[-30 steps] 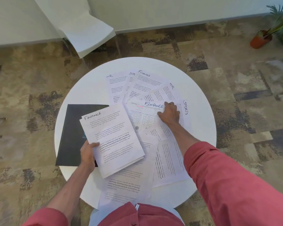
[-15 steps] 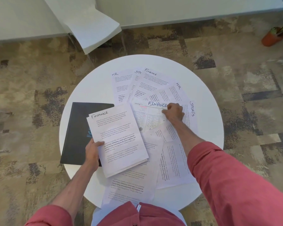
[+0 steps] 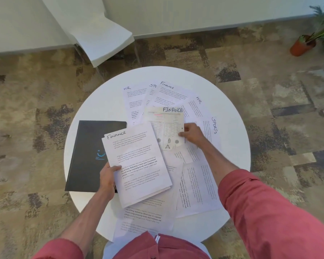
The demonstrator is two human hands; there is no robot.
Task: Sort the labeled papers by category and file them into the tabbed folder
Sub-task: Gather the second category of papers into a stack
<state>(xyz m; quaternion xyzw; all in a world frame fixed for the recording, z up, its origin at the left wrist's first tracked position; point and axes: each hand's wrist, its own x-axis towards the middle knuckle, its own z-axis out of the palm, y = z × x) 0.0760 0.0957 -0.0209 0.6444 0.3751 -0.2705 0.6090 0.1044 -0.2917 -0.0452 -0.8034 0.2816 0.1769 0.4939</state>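
Two hands of mine show in the head view, both busy over the round white table (image 3: 101, 109). My left hand (image 3: 107, 176) grips the FINANCE stack (image 3: 137, 165) at its lower left edge, thumb curled on top. The stack sits towards the table's near left and covers the right edge of the black folder (image 3: 90, 152), which lies closed by the table's left edge. My right hand (image 3: 192, 134) pinches the right edge of the yellowish FINANCE sheet (image 3: 166, 126), a printed grid, near the table's middle. Fanned towards the far edge lie an HR sheet (image 3: 132, 98) and another Finance page (image 3: 172, 92). A SPORTS sheet (image 3: 212, 128) lies towards the right edge, just beyond my right hand. More loose sheets (image 3: 196, 187) overlap at the near edge. Past the table's far edge stand a white chair (image 3: 101, 40) and a potted plant (image 3: 301, 45).
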